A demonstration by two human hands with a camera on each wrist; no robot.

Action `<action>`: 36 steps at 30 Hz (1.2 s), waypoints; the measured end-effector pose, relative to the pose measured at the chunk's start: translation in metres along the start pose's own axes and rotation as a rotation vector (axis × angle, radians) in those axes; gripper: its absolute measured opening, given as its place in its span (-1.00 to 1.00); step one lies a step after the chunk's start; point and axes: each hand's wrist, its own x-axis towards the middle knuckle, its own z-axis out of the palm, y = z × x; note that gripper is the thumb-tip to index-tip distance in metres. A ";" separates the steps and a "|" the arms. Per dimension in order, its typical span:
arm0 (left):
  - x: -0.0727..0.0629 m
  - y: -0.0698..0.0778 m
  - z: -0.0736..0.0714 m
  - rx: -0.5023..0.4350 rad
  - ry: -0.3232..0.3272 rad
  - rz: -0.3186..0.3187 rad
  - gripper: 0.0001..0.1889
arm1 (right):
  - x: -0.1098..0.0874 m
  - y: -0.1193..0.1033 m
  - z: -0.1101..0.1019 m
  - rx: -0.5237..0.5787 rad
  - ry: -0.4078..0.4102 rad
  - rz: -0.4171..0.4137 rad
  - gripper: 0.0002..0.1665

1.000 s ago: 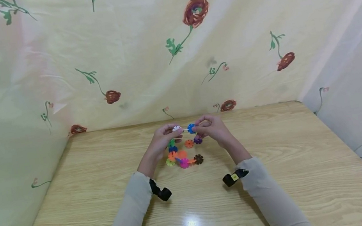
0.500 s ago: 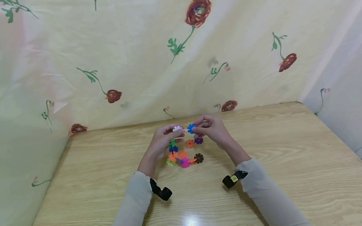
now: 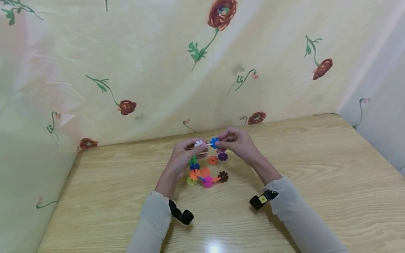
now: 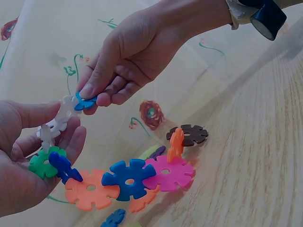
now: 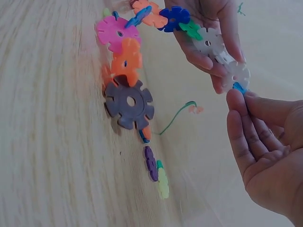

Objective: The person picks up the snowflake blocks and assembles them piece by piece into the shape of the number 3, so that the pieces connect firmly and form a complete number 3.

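My left hand [image 3: 181, 158] holds the white snowflake discs [image 4: 56, 126] of a chain of notched plastic discs, between thumb and fingers. My right hand [image 3: 240, 143] pinches a light blue snowflake disc [image 4: 85, 102] at the chain's end, where it meets a white disc [image 5: 236, 73] edge to edge. From the left hand the chain runs down through a green disc [image 4: 43, 163], a dark blue one [image 5: 175, 19], an orange one [image 4: 92, 189] and a pink one [image 4: 169, 172] to a dark brown disc [image 5: 130, 101]. My right fingers cover part of the light blue disc.
Beyond the chain, an orange disc [image 3: 212, 160] and a purple disc [image 3: 222, 156] lie on the wooden table [image 3: 131, 226]. A yellow-green disc [image 5: 163, 182] is beside the purple one. A flowered cloth [image 3: 160, 62] hangs behind the table's far edge.
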 end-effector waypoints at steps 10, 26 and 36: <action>0.002 -0.002 0.001 0.035 -0.050 -0.006 -0.66 | 0.001 0.001 0.008 0.030 0.069 0.041 -0.73; 0.000 0.000 -0.007 0.111 -0.083 -0.029 -0.65 | 0.000 -0.002 0.006 -0.040 -0.006 0.090 -0.66; 0.000 0.001 -0.012 0.144 -0.067 -0.026 -0.65 | 0.003 0.000 -0.006 -0.222 -0.072 0.123 -0.70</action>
